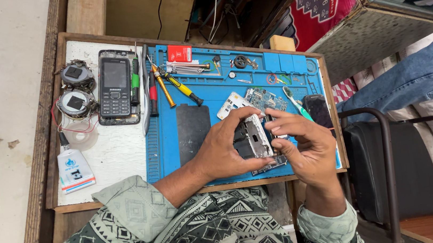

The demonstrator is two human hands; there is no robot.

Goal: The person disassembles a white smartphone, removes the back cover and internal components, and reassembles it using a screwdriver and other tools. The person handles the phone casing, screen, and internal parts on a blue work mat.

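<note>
A bright blue rubber work mat (213,92) covers the wooden table (59,154), beside a white speckled slab (118,158). The silver-white metal phone frame (255,136) shows dark inner parts. The black keypad phone (115,87) is grey-edged. Yellow-and-black screwdriver (181,87), orange-handled screwdriver (163,89), small red box (180,53). Sleeves (147,225) wear a grey-green geometric print.

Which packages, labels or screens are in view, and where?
Keypad phone: on the white board left of the blue mat, dark unlit screen, black body.
Glue tube: board's near left corner, white with blue label.
Small red packet: mat's far edge, flat.
Dark phone: mat's right edge, black screen.
</note>
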